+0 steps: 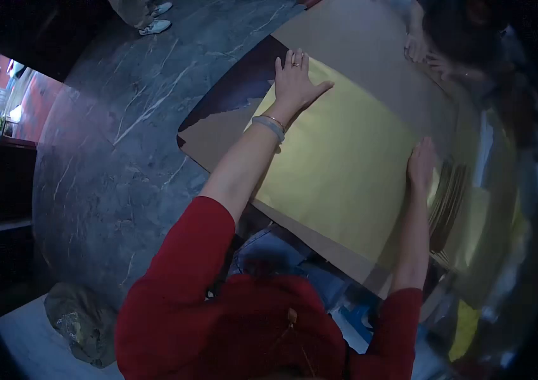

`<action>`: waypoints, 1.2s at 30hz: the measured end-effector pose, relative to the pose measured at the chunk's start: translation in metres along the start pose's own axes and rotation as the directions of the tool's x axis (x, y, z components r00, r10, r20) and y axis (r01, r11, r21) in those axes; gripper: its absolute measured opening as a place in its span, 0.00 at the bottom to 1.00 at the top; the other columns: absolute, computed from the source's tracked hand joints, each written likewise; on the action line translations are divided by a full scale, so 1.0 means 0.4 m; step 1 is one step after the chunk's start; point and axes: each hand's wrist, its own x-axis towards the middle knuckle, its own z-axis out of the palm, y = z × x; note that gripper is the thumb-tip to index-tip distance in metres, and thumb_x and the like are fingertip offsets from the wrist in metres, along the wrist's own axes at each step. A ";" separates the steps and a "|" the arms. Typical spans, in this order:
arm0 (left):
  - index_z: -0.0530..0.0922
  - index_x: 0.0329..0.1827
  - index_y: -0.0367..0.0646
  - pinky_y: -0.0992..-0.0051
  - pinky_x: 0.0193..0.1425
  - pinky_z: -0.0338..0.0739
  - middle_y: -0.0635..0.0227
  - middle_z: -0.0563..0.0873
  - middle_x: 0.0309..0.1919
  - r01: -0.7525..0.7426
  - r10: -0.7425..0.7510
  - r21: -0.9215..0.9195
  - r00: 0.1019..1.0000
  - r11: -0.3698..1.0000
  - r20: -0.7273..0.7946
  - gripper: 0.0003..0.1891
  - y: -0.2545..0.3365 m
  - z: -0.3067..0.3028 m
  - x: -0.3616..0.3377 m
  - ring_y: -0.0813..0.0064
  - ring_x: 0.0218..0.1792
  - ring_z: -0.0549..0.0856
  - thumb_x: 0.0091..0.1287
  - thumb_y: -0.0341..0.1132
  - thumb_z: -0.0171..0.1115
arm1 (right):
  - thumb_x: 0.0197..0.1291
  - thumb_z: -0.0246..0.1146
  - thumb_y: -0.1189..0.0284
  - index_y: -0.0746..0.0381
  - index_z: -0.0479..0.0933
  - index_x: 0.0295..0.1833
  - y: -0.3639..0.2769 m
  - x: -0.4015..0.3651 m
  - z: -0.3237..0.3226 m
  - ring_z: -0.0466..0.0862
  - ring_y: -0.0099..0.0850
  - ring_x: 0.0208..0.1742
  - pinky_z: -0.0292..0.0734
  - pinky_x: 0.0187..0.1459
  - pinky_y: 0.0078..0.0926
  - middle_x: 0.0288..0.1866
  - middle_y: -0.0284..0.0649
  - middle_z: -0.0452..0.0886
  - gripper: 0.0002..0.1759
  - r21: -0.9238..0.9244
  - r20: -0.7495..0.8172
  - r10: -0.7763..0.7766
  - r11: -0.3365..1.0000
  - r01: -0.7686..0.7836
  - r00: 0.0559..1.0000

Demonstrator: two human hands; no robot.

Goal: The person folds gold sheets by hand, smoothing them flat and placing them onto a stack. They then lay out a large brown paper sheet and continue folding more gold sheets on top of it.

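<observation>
A large gold-yellow sheet [338, 152], perhaps paper, lies on brown cardboard [345, 250] over the table. My left hand [294, 82] rests flat at the sheet's far left corner, fingers and thumb spread, a ring on one finger and bracelets at the wrist. Along the sheet's right edge is my right hand [421, 166], its fingers stretched forward and close together; its underside is hidden. Just right of that hand stands a stack of thin brown-edged sheets [449, 202].
Across the table a co-worker's hands [417, 47] rest on the brown surface. The table's dark left corner [218, 95] shows past torn brown covering. Another person's shoes [155, 27] are on the marbled floor [117, 164]. A grey-green bag [82, 323] lies lower left.
</observation>
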 end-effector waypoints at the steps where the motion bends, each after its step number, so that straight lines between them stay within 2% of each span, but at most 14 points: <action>1: 0.53 0.75 0.37 0.55 0.77 0.42 0.58 0.55 0.75 0.006 -0.006 -0.005 1.000 1.000 -0.001 0.55 -0.004 -0.001 0.002 0.60 0.76 0.51 0.58 0.76 0.42 | 0.73 0.34 0.53 0.59 0.50 0.77 -0.001 0.001 -0.012 0.45 0.38 0.80 0.38 0.75 0.50 0.80 0.40 0.46 0.32 -0.026 0.023 0.057 0.998 -0.057 0.998; 4: 0.53 0.75 0.37 0.55 0.78 0.42 0.58 0.55 0.76 -0.006 0.007 -0.027 1.000 1.000 0.011 0.55 -0.002 -0.006 0.000 0.60 0.76 0.50 0.58 0.76 0.42 | 0.74 0.32 0.54 0.61 0.47 0.77 -0.017 -0.008 -0.017 0.43 0.40 0.80 0.37 0.75 0.51 0.80 0.42 0.43 0.33 -0.260 -0.003 0.224 0.941 -0.217 0.975; 5: 0.53 0.75 0.37 0.55 0.78 0.42 0.58 0.55 0.76 -0.018 0.019 -0.037 1.000 0.999 0.015 0.55 -0.003 -0.002 -0.001 0.60 0.76 0.50 0.58 0.76 0.42 | 0.74 0.34 0.56 0.65 0.47 0.76 -0.056 -0.019 -0.017 0.41 0.40 0.80 0.37 0.75 0.50 0.80 0.44 0.42 0.33 -0.114 -0.045 0.293 0.948 -0.296 0.955; 7: 0.54 0.75 0.37 0.54 0.77 0.42 0.58 0.55 0.75 -0.007 0.007 -0.006 1.000 1.000 -0.014 0.55 -0.001 0.003 0.004 0.59 0.76 0.51 0.57 0.77 0.42 | 0.73 0.36 0.59 0.68 0.48 0.75 -0.160 -0.021 -0.020 0.43 0.41 0.80 0.38 0.75 0.49 0.80 0.48 0.44 0.32 -0.233 0.007 0.168 0.959 -0.161 0.986; 8: 0.54 0.75 0.36 0.55 0.77 0.41 0.59 0.56 0.75 -0.014 0.014 0.036 1.000 0.999 -0.008 0.54 0.000 -0.006 0.000 0.61 0.77 0.50 0.58 0.76 0.43 | 0.72 0.39 0.63 0.69 0.51 0.74 -0.227 -0.055 -0.001 0.50 0.44 0.78 0.44 0.74 0.50 0.78 0.52 0.49 0.31 -0.111 -0.145 -0.107 0.990 0.091 0.984; 10: 0.54 0.74 0.36 0.54 0.77 0.42 0.59 0.56 0.75 -0.039 0.039 0.017 0.998 0.999 -0.040 0.54 -0.003 0.003 0.001 0.61 0.76 0.51 0.58 0.76 0.44 | 0.71 0.42 0.64 0.68 0.57 0.71 -0.386 -0.065 0.015 0.59 0.44 0.75 0.54 0.70 0.51 0.75 0.49 0.59 0.28 -0.100 -0.142 -0.325 0.945 0.313 0.935; 13: 0.55 0.74 0.38 0.53 0.77 0.43 0.60 0.57 0.75 -0.051 0.051 0.073 0.999 0.996 0.003 0.46 -0.015 0.006 0.006 0.60 0.76 0.51 0.64 0.69 0.41 | 0.71 0.41 0.62 0.64 0.59 0.71 -0.573 -0.064 0.083 0.56 0.39 0.76 0.48 0.74 0.47 0.76 0.44 0.57 0.27 0.078 -0.165 -0.455 0.878 0.472 0.875; 14: 0.55 0.75 0.39 0.53 0.77 0.43 0.60 0.57 0.75 -0.059 0.059 0.068 0.998 0.996 -0.004 0.43 -0.023 0.023 0.018 0.60 0.76 0.52 0.67 0.65 0.40 | 0.72 0.39 0.61 0.62 0.59 0.71 -0.617 -0.062 0.078 0.55 0.37 0.77 0.47 0.74 0.46 0.77 0.42 0.56 0.27 0.185 -0.051 -0.455 0.870 0.456 0.889; 15: 0.56 0.75 0.40 0.53 0.77 0.44 0.60 0.57 0.75 -0.054 0.054 0.073 0.999 0.996 0.005 0.40 -0.023 0.027 0.025 0.60 0.76 0.52 0.68 0.63 0.40 | 0.72 0.38 0.60 0.60 0.59 0.72 -0.626 -0.058 0.101 0.55 0.36 0.77 0.47 0.74 0.46 0.77 0.41 0.55 0.27 0.104 -0.051 -0.475 0.872 0.478 0.879; 19: 0.55 0.75 0.42 0.52 0.77 0.45 0.60 0.56 0.75 -0.036 0.032 0.129 0.999 0.991 0.034 0.38 -0.025 0.026 0.025 0.59 0.76 0.53 0.70 0.60 0.38 | 0.72 0.36 0.59 0.58 0.59 0.72 -0.557 -0.060 0.098 0.55 0.34 0.77 0.47 0.75 0.44 0.77 0.38 0.54 0.28 0.126 -0.095 -0.378 0.913 0.388 0.921; 26: 0.54 0.75 0.42 0.53 0.77 0.45 0.61 0.55 0.76 -0.035 0.028 0.138 0.998 0.990 0.047 0.39 -0.027 0.027 0.027 0.59 0.76 0.53 0.70 0.62 0.35 | 0.72 0.37 0.60 0.59 0.56 0.74 -0.099 -0.042 0.039 0.54 0.38 0.77 0.48 0.74 0.42 0.77 0.41 0.55 0.29 -0.136 -0.217 -0.090 0.989 0.061 0.972; 30: 0.54 0.75 0.42 0.53 0.77 0.44 0.61 0.55 0.76 -0.033 0.025 0.143 0.998 0.989 0.056 0.38 -0.019 0.012 0.018 0.60 0.76 0.52 0.70 0.61 0.36 | 0.72 0.36 0.57 0.61 0.51 0.76 0.045 -0.051 -0.056 0.49 0.39 0.79 0.44 0.76 0.40 0.79 0.42 0.48 0.32 -0.015 -0.090 0.169 0.985 -0.171 0.981; 34: 0.54 0.75 0.42 0.54 0.77 0.42 0.62 0.54 0.76 -0.023 0.021 0.085 0.999 0.996 0.027 0.39 -0.023 0.020 0.023 0.62 0.77 0.50 0.68 0.61 0.39 | 0.72 0.35 0.55 0.63 0.52 0.75 0.138 -0.010 0.020 0.48 0.41 0.79 0.43 0.76 0.40 0.79 0.45 0.49 0.33 -0.241 -0.121 0.090 0.963 -0.117 0.989; 36: 0.55 0.75 0.43 0.56 0.77 0.41 0.62 0.56 0.76 -0.001 0.011 0.303 0.999 0.953 -0.031 0.37 -0.012 0.013 0.019 0.65 0.77 0.50 0.69 0.59 0.40 | 0.72 0.34 0.55 0.64 0.52 0.75 0.111 0.002 0.015 0.48 0.42 0.79 0.43 0.76 0.40 0.79 0.46 0.49 0.33 -0.182 -0.121 0.085 0.977 -0.107 0.989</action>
